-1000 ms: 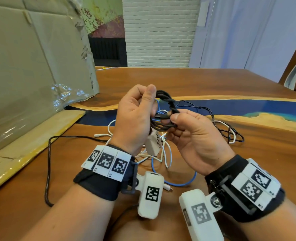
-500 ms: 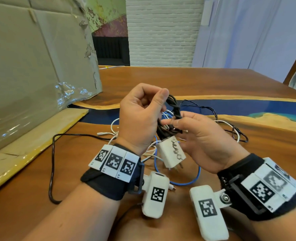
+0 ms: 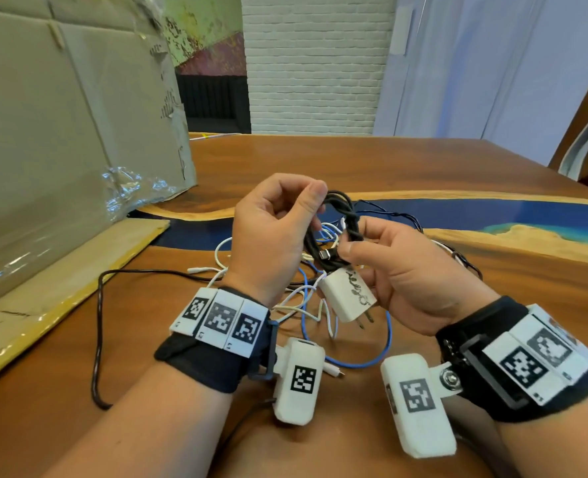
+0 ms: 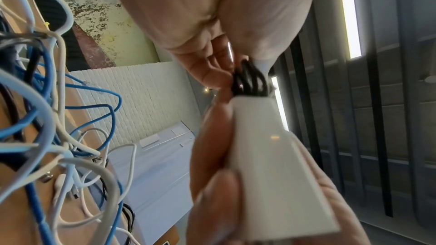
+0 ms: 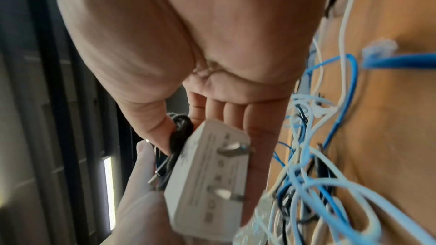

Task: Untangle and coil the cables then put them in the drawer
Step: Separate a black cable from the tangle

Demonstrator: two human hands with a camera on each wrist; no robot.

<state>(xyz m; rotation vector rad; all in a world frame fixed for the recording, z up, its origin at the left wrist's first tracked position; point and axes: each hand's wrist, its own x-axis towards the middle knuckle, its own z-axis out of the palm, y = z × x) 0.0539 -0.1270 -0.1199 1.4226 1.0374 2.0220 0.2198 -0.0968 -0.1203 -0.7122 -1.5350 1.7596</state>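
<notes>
Here the left hand [image 3: 272,232] and the right hand [image 3: 399,270] are raised together above the worktop [image 3: 423,167], a glossy slab of brown wood with a band of blue resin running across it beyond the hands. Both have their fingers curled onto a bundle of black cable [image 3: 334,232], a thin round cord wound into tight loops and twisted on itself near the top. The left hand pinches the loops between thumb and forefinger; the right hand's thumb and fingers close on the same bundle from the other side. Just below the right thumb hangs a white charger block [image 3: 349,296], a smooth rectangular plastic body with dark scribbled marks on one face and two flat metal prongs at its lower end. Under the hands, on the wood, lies a loose tangle of white cables [image 3: 299,298] and a blue cable [image 3: 372,360], matte and round. To the left of the hands stands a large cardboard sheet [image 3: 61,132] with crinkled clear tape.
</notes>
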